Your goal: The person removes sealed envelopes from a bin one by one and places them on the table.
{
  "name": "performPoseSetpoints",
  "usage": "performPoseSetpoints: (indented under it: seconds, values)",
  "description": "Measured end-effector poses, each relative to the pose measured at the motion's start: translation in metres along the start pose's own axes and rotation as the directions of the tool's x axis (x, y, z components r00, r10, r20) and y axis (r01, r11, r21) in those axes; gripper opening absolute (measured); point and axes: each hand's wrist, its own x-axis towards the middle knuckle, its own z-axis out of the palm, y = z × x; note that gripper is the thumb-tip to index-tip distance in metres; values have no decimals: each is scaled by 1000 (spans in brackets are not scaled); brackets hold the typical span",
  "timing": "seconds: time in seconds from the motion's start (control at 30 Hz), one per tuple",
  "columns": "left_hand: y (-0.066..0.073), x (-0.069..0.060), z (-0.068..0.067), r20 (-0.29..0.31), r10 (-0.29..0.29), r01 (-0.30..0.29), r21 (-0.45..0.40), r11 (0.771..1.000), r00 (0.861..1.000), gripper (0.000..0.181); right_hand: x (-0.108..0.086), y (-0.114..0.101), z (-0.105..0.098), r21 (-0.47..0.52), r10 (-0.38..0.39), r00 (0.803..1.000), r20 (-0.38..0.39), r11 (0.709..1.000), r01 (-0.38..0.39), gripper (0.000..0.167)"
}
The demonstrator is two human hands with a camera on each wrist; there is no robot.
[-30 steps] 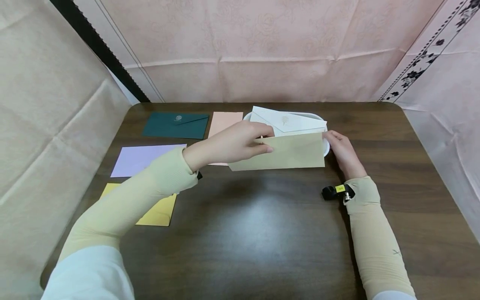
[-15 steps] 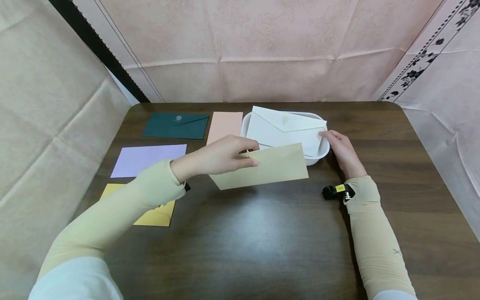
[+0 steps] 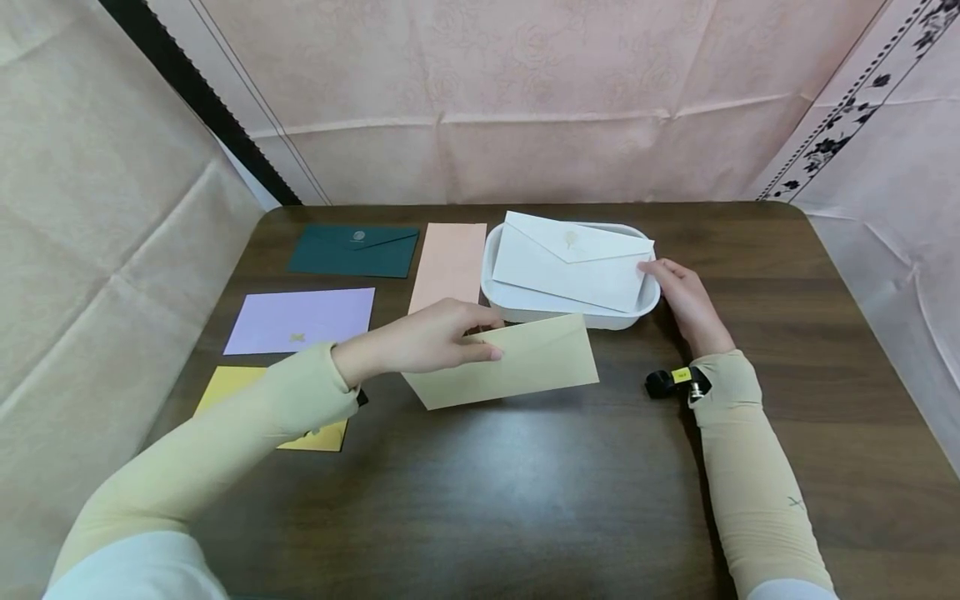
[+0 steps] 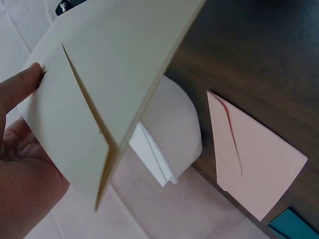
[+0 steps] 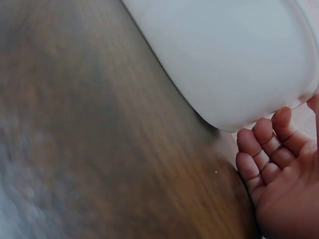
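Observation:
My left hand (image 3: pixel 427 337) pinches a pale cream envelope (image 3: pixel 528 367) between thumb and fingers, held above the table in front of the white plastic basin (image 3: pixel 551 316). Its pointed flap shows in the left wrist view, where the thumb (image 4: pixel 22 87) lies on the envelope. A white envelope (image 3: pixel 573 271) with a small emblem lies in the basin, one corner over the back rim. My right hand (image 3: pixel 688 312) grips the basin's right end, thumb at the rim. In the right wrist view its curled fingers (image 5: pixel 264 142) touch the outer wall. What lies beneath the white envelope is hidden.
On the brown table (image 3: pixel 510 500) to the left lie a dark green envelope (image 3: pixel 352 251), a lilac envelope (image 3: pixel 300 317) and a yellow envelope (image 3: pixel 232 387), partly under my left forearm. A pink envelope (image 3: pixel 448 262) lies beside the basin. Cloth hangs around the table.
My left hand has drawn the cream envelope from over the basin toward the left and nearer me, uncovering the white envelope and the basin's front wall. The right hand has stayed at the basin.

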Motion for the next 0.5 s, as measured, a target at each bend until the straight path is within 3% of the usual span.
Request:
performPoseSetpoints:
  seconds: [0.23,0.5]
  values:
    - [-3,-7,8,12,-26,26,-4,1000,1000,11,2,0,0,1,5,1000,9,1000,-5,30]
    - [-6,-14,11,-13,-1,1,8,1000,1000,12,0,0,0,2,-4,1000,13,1000,4,30]
